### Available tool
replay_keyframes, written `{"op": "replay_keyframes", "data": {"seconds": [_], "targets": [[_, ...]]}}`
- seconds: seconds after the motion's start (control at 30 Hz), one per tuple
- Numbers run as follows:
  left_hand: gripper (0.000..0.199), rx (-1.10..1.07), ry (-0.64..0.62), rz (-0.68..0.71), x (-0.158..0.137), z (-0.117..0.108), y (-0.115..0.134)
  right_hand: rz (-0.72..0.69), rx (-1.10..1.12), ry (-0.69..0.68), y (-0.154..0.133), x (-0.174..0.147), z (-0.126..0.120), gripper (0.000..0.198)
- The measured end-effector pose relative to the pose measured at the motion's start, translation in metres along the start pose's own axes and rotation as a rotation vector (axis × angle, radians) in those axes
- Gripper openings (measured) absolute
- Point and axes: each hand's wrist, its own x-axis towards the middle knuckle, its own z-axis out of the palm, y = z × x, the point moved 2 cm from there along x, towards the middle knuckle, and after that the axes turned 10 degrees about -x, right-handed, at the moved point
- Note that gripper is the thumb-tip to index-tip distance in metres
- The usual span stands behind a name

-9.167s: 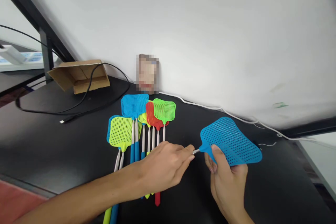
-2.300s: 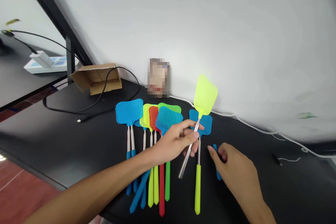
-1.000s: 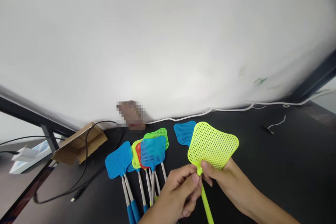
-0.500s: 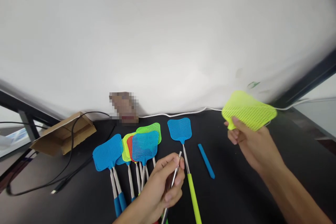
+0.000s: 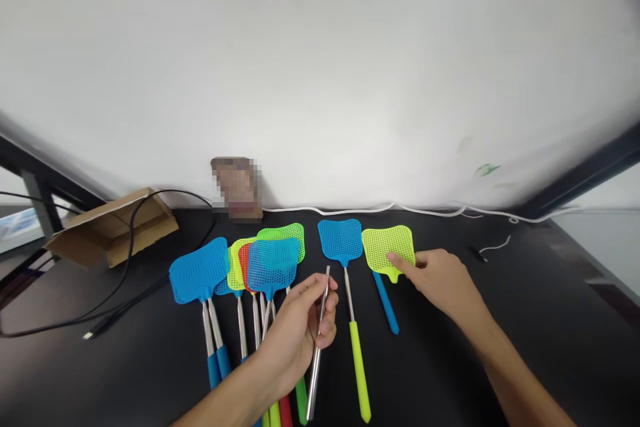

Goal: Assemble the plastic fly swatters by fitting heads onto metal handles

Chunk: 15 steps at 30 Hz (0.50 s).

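My left hand (image 5: pixel 307 320) is closed around a bare silver metal rod (image 5: pixel 319 353), which leans upright with its thin tip above my fingers. To its right, my right hand (image 5: pixel 443 280) has its thumb on the front of a loose yellow fly swatter head (image 5: pixel 387 247); the fingers behind are partly hidden. That head overlaps the top of a loose blue handle (image 5: pixel 386 307) on the table. Between the hands lies a blue-headed fly swatter (image 5: pixel 341 240) with a yellow grip. Left of my left hand is a row of overlapping fly swatters (image 5: pixel 273 263) in blue, yellow, red and green.
The black table (image 5: pixel 435 373) meets a white wall panel (image 5: pixel 350 80). An open cardboard box (image 5: pixel 145 223) and a black cable (image 5: pixel 131 240) lie at the left. A blurred-out brown object (image 5: pixel 240 190) leans at the wall. A white cable (image 5: pixel 330 211) runs along the back edge.
My right hand has brought the yellow swatter head left and down to the table, over the blue handle. My left hand still grips the rod. The view has shifted slightly.
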Motion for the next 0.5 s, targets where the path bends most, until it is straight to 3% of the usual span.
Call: {"op": "replay_keyframes", "data": {"seconds": [0.2, 0.5], "targets": [[0.014, -0.030, -0.014, 0.059, 0.004, -0.003, -0.001, -0.006, -0.224, 0.184, -0.005, -0.008, -0.007, 0.057], [0.013, -0.046, 0.056, 0.099, 0.004, -0.001, 0.001, -0.422, -0.029, 0.246, -0.053, -0.045, 0.009, 0.040]]}}
